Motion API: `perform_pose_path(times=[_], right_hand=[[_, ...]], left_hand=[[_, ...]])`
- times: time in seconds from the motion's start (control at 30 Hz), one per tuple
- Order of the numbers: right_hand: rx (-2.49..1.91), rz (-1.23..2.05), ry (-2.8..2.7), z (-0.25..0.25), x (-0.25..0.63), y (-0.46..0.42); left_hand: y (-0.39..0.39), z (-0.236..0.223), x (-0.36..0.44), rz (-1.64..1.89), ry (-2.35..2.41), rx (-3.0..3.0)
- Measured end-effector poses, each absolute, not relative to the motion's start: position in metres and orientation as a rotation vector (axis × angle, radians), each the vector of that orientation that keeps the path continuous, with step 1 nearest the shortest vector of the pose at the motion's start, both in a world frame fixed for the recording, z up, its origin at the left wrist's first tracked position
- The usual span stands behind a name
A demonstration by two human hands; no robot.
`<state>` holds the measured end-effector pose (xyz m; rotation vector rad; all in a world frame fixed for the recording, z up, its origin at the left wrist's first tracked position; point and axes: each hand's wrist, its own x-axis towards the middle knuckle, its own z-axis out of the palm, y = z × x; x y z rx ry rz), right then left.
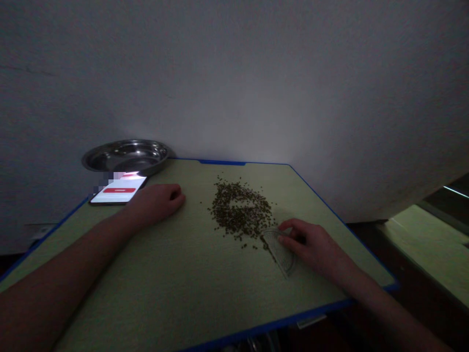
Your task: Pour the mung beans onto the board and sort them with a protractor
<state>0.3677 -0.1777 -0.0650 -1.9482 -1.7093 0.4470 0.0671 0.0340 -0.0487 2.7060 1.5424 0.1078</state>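
A loose spread of small greenish-brown beans or seeds [242, 222] lies on the pale desk top, with a thinner patch near its middle. My right hand [309, 244] pinches the curved side of a clear protractor [280, 252] between thumb and fingers. The protractor's straight edge faces the spread and touches its near right side, with a few of the seeds along it. To the left of the seeds, my left hand [159, 199] rests on the desk, its fingers curled into a loose fist. Nothing shows in that fist.
A steel basin [161, 164] stands at the desk's far left corner. In front of it lies a phone [113, 195] with its screen lit, close to my left wrist. The blue-edged desk [176, 288] meets a grey wall [234, 88]. Another pale desk top [421, 244] is at the right.
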Motion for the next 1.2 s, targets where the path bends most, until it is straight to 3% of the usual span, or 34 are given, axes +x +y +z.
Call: perform_pose_path(times=[0.57,1.2], right_hand=[[-1.816,0.544,-1.941,-0.051,0.300,-0.149],[-1.594,0.899,-2.338,-0.016,0.335,-0.116]], left_hand=[[0.032,-0.054,0.067,0.166,1.520,2.719],[0.031,-0.056,0.066,0.202,1.532,2.715]])
